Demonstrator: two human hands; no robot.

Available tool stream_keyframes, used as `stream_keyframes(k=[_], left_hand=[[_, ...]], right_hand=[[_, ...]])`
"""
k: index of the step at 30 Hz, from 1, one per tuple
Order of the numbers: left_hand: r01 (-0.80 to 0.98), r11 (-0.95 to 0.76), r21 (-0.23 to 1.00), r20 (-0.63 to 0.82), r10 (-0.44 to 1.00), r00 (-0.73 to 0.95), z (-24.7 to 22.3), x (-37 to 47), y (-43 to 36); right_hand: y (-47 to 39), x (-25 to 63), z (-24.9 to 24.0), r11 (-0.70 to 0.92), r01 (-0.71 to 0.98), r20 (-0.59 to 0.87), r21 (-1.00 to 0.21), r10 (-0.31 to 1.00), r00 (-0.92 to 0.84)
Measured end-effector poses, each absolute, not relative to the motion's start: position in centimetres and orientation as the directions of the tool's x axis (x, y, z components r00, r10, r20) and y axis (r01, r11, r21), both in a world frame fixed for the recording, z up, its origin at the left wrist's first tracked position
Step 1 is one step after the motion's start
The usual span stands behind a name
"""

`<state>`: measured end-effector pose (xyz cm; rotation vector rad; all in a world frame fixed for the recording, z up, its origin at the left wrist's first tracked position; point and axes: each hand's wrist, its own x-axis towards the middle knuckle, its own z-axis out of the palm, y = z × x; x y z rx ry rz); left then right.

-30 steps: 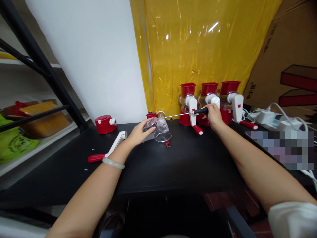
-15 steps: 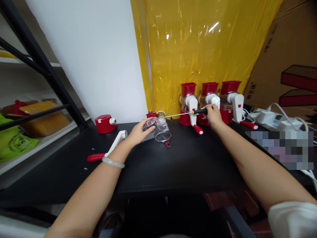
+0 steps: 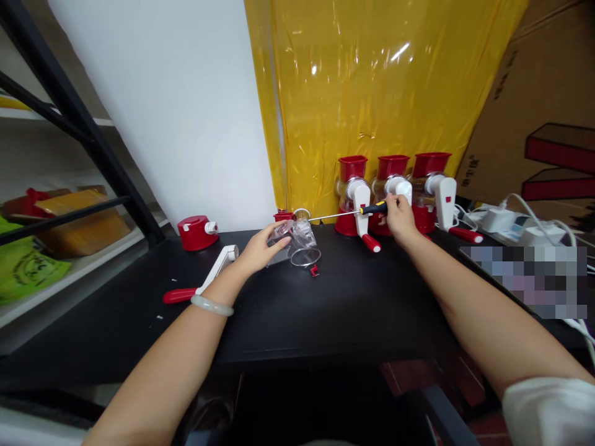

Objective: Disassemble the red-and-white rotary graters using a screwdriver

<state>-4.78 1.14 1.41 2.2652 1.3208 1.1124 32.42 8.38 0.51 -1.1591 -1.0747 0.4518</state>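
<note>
My left hand [image 3: 263, 248] grips a clear plastic grater housing [image 3: 303, 238] lying on its side on the black table. In my right hand [image 3: 398, 215] is a screwdriver [image 3: 374, 209] with a black and yellow handle, its long shaft pointing left. The shaft's tip reaches the far side of the clear housing; exactly where it touches is too small to tell. In front of the housing lies a small red clip-like part [image 3: 315, 270]. A red hopper-like piece [image 3: 282, 215] sits just behind my left fingers. Left of that hand rests a white crank with a red handle [image 3: 181, 295].
Three red and white rotary graters [image 3: 353, 166] stand at the back right. A round red base [image 3: 195, 233] is at the back left. White power adapters and cables [image 3: 499, 218] lie at the right. A black metal shelf frame [image 3: 88, 133] rises on the left.
Almost nothing differs. Both hands keep their hold on the housing and the screwdriver, and the view has shifted very slightly.
</note>
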Motion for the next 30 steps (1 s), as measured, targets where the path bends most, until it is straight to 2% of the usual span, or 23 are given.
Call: stream_keyframes(k=[5, 13, 18, 25, 27, 30], left_hand=[[0.609, -0.531, 0.589, 0.469, 0.839, 0.277, 1.39, -4.83, 1.12], [0.609, -0.532, 0.588, 0.471, 0.838, 0.276, 1.49, -4.81, 1.09], [0.606, -0.534, 0.589, 0.475, 0.836, 0.275, 1.36, -4.90, 1.17], [0.605, -0.538, 0.587, 0.475, 0.834, 0.280, 1.28, -4.91, 1.24], [0.603, -0.539, 0.588, 0.477, 0.833, 0.280, 1.28, -4.89, 1.26], [0.606, -0.534, 0.590, 0.472, 0.837, 0.277, 1.34, -4.84, 1.23]], right_hand=[[8.54, 32.21, 0.77, 0.374, 0.080, 0.366, -0.924, 0.801, 0.474], [7.96, 31.72, 1.51, 0.380, -0.136, 0.302, -0.915, 0.869, 0.392], [7.92, 31.75, 1.46, 0.372, -0.104, 0.304, -0.923, 0.865, 0.399], [8.13, 31.95, 0.92, 0.388, 0.112, 0.395, -0.915, 0.802, 0.448], [8.30, 31.95, 0.81, 0.396, 0.104, 0.397, -0.912, 0.795, 0.459], [8.27, 31.74, 1.04, 0.378, -0.014, 0.331, -0.926, 0.827, 0.455]])
